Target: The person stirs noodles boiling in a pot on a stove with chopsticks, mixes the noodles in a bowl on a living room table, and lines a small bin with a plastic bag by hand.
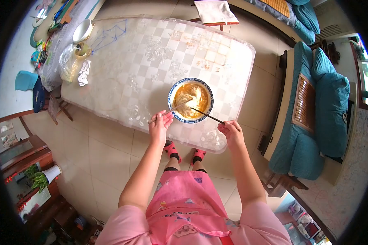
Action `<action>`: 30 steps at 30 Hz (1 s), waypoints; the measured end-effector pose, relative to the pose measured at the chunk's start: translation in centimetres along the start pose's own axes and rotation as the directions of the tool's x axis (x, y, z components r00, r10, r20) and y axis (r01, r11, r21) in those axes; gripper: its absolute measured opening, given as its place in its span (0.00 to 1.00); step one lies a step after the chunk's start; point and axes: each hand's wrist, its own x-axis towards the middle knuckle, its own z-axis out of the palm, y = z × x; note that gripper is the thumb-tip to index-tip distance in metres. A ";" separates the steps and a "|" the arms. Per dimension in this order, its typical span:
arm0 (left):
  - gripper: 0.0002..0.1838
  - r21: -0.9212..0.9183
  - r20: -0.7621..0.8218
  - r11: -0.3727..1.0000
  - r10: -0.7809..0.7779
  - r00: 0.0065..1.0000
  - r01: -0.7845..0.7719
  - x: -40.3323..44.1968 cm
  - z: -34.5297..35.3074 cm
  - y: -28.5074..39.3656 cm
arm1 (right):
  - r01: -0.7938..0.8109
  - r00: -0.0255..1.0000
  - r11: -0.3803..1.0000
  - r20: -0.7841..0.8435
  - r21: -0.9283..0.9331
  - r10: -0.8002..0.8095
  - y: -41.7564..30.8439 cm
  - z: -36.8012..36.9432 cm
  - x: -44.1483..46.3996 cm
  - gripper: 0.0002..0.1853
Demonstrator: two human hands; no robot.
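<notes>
The noodles (195, 94) lie in broth in a blue-and-white bowl (170, 100), which stands upright on the table (118, 83), near the edge closest to the person. Two chopsticks reach in over the rim from opposite sides, their tips at the noodles. The left hand (161, 123) has its grip pinching the light chopstick (178, 107), fingers curled and palm partly up. The right hand (232, 130) has its grip pinching the dark chopstick (210, 116) near its outer end.

The table has a checked, flowered top with blue and orange lines drawn on it. At its far left corner are a white bowl (82, 31), a roll (82, 50), a plastic bag (69, 66) and a crumpled tissue (84, 72), close together.

Below the hands show a pink apron (186, 190) and red footwear on the tiled floor (110, 163). Beyond the far edge, a white cloth (215, 12) covers a seat. To the right stands a teal sofa (300, 145) with cushions (333, 110).
</notes>
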 end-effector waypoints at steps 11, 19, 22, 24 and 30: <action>0.17 0.210 0.077 0.962 0.161 0.984 -0.174 -3.7 -1.3 -0.2 | 0.353 0.932 0.825 0.093 -0.442 -0.350 -0.6 2.5 -2.7 0.05; 0.15 0.411 0.150 0.844 0.309 0.939 -0.343 -4.0 -1.2 -1.1 | 0.410 0.875 0.504 0.173 -0.760 -0.452 -0.6 3.9 -2.5 0.03; 0.11 0.533 0.274 0.630 0.504 0.819 -0.565 -5.5 -0.1 -1.3 | 0.524 0.796 0.406 0.262 -0.749 -0.545 -0.8 4.9 -4.4 0.03; 0.09 0.599 0.347 0.491 0.552 0.758 -0.632 -5.8 0.5 -1.5 | 0.528 0.793 0.376 0.284 -0.762 -0.539 -0.8 5.2 -4.7 0.05; 0.12 0.671 0.445 0.341 0.525 0.725 -0.659 -5.3 1.2 -2.1 | 0.526 0.782 0.254 0.345 -0.812 -0.519 -0.7 5.4 -4.7 0.07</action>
